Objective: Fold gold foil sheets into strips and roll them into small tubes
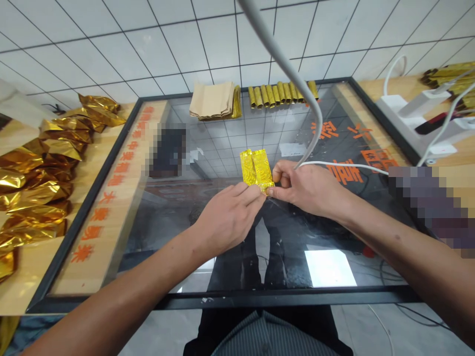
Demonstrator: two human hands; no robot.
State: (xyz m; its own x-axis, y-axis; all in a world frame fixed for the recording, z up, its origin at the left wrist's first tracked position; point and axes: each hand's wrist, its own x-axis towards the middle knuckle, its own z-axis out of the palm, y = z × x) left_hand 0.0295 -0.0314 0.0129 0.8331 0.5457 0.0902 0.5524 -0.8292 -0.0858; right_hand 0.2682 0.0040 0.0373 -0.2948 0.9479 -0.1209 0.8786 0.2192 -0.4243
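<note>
A sheet of shiny gold foil paper (256,167) lies on the glass in front of me, with a lengthwise crease or seam down its middle. My left hand (232,212) has its fingers pressed together on the paper's near edge, hiding the lower left corner. From the other side, my right hand (309,185) is closed, with its thumb and curled finger at the lower right corner. Between the two hands the near edge looks folded up. A white cable (349,165) passes right beside my right hand.
Brown paper sheets (211,100) and a row of rolled gold tubes (282,94) sit along the glass's back edge. Folded gold foil pieces (40,188) cover the left side. A thick grey cable (289,64) hangs in front; a white power strip (408,116) stands at right.
</note>
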